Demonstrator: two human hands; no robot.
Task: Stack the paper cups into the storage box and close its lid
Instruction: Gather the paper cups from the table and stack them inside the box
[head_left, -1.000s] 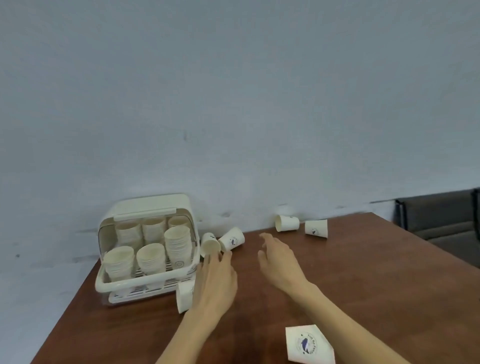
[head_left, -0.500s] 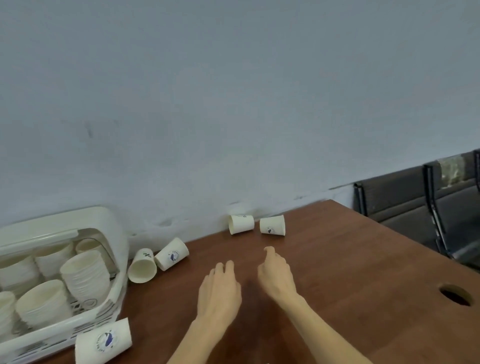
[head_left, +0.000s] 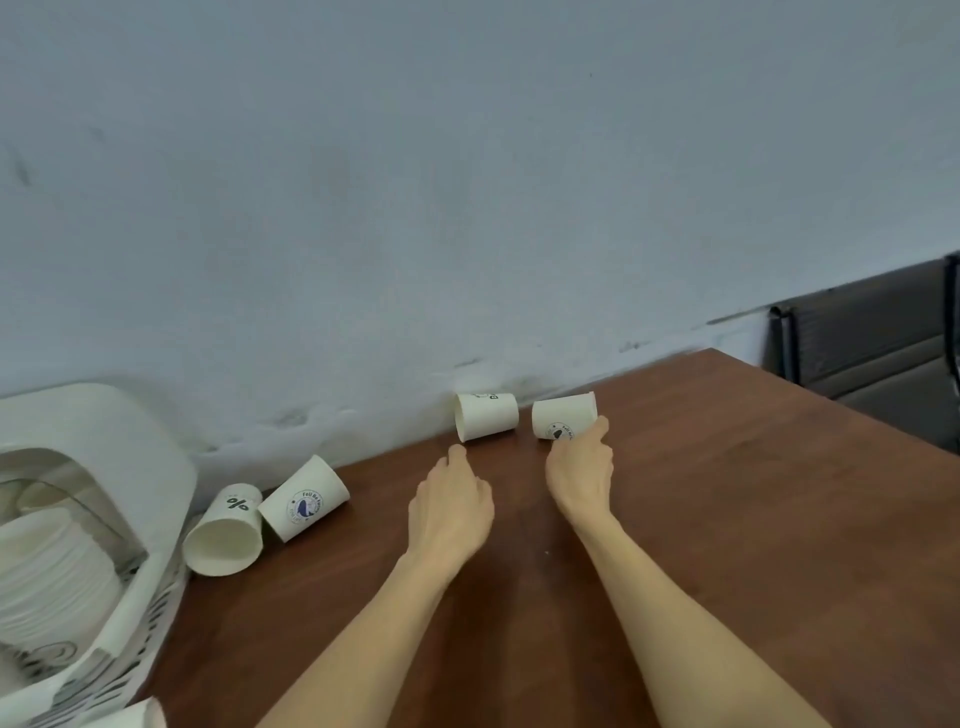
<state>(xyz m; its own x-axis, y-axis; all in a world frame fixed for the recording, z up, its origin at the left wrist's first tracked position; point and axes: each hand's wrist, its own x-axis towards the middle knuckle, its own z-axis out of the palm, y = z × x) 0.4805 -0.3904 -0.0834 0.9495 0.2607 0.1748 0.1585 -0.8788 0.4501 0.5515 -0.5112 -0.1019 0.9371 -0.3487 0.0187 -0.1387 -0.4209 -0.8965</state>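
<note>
The right hand (head_left: 579, 470) touches a tipped paper cup (head_left: 563, 415) with loose fingers, the left hand (head_left: 451, 506) open nearby; light and crushable, it wants a gentle grasp around its wall.

Storage box (head_left: 130, 452) & bottom-left cup (head_left: 136, 716) cut off by frame edge.

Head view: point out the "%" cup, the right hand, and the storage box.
"%" cup (head_left: 228, 532): head view, on its side wall.
right hand (head_left: 581, 470): head view, back of the hand.
storage box (head_left: 130, 605): head view, front rim.
</note>
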